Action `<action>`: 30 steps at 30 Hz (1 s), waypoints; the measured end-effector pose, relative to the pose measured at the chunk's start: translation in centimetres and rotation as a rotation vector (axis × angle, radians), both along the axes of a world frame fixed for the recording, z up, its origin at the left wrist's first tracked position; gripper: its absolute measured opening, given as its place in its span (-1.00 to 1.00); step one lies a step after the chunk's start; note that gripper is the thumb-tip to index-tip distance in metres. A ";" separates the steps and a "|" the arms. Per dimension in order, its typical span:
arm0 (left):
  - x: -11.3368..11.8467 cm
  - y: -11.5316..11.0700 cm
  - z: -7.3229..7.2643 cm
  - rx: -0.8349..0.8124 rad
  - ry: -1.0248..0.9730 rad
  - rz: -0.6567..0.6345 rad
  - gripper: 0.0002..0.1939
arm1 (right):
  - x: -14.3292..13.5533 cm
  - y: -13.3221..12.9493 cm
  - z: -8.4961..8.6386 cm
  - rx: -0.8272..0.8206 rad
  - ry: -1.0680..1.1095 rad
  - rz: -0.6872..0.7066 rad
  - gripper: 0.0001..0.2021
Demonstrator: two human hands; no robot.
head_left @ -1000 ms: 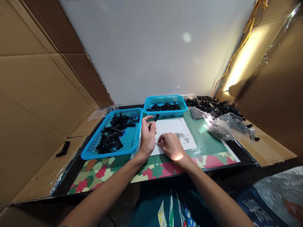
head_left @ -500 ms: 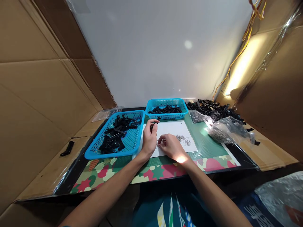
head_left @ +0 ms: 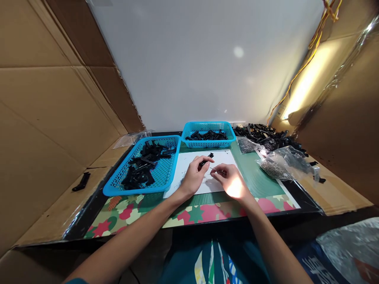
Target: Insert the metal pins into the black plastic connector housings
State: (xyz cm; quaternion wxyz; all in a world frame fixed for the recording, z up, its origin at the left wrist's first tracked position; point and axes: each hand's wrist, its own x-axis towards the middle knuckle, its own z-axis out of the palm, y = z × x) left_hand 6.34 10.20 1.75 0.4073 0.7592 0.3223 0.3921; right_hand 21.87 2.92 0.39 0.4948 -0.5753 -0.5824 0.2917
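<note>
My left hand (head_left: 192, 177) is closed around a black plastic part (head_left: 209, 156), whose far end sticks out past the fingers above the white sheet (head_left: 177, 165). Beside it, my right hand (head_left: 232, 180) pinches a thin, pointed metal tool (head_left: 213, 169), its tip directed at the black part and the left fingertips. Whether the tip touches the part, or carries anything, is too small to tell. Tiny loose pieces (head_left: 182, 176) lie scattered on the sheet by my left hand; my right hand hides much of the sheet's right side.
A blue basket (head_left: 139, 191) of black parts stands at left, another blue basket (head_left: 207, 144) behind the sheet. Black parts (head_left: 260, 134) are heaped at back right, near a clear bag (head_left: 275, 167) of small metal pieces. One black part (head_left: 81, 182) lies on cardboard at far left.
Both hands have moved right across the sheet. The black part has tilted and come into fuller view, with the metal tool beside it. The view has shifted slightly.
</note>
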 end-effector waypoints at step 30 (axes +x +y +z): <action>0.8 -2.7 0.5 -0.626 -0.194 -0.395 -0.52 | -0.4 -3.8 0.7 0.161 0.266 -0.196 -0.71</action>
